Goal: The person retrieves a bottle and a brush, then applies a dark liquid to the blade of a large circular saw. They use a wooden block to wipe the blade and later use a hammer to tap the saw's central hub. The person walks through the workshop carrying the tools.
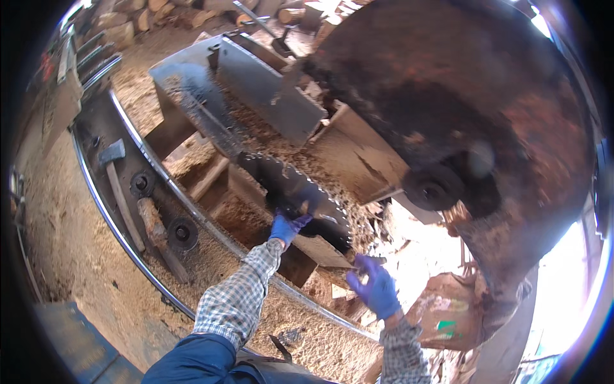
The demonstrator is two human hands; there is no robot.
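Observation:
A large toothed circular saw blade (327, 206) stands among sawdust-covered metal and wood parts, its middle dark and blurred. My left hand (289, 229), in a blue-purple glove, reaches to the near side of the blade's middle. Its fingertips merge with a dark blurred shape there, so what they touch or hold is unclear. To the right and nearer to me is my right hand (377, 288), gloved the same. Its thumb and forefinger are apart, close to the end of a sawdust-covered board (324, 251), and I see nothing held in it.
A hammer (116, 185) and a short wooden stick (153, 224) lie in the curved metal channel on the left, beside a round dark fitting (183, 233). A big rusty round guard (460, 96) rises at right. Beyond it all lie cut logs (144, 19); a brown sack (448, 310) stands right.

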